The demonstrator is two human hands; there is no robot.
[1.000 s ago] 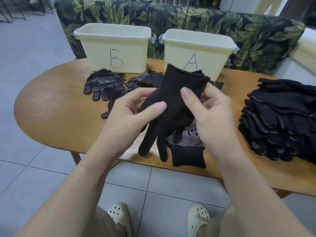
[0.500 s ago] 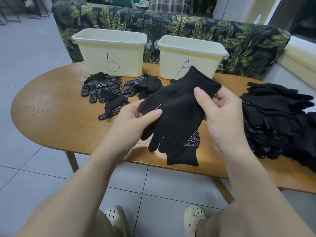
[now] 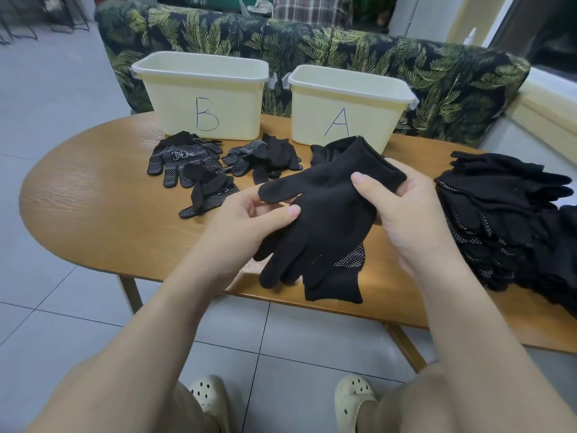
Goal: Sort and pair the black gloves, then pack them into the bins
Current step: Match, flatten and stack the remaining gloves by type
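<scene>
I hold a black glove above the table's front edge, its plain back facing me. My left hand pinches it near the thumb and my right hand grips its cuff end. A second glove with white dots lies under it, partly hidden. A tall pile of black gloves sits at the right. Dotted gloves and a folded pair lie in front of bin B; more gloves lie between the bins. Bin A stands at the back right.
The oval wooden table has bare wood at its left end. A leaf-patterned sofa runs behind the bins. My knees and pale clogs show below the table over a tiled floor.
The held glove has dropped and turned flatter, cuff toward the right. My right hand moved right to the cuff. The camera view shifted slightly, showing more of both bins.
</scene>
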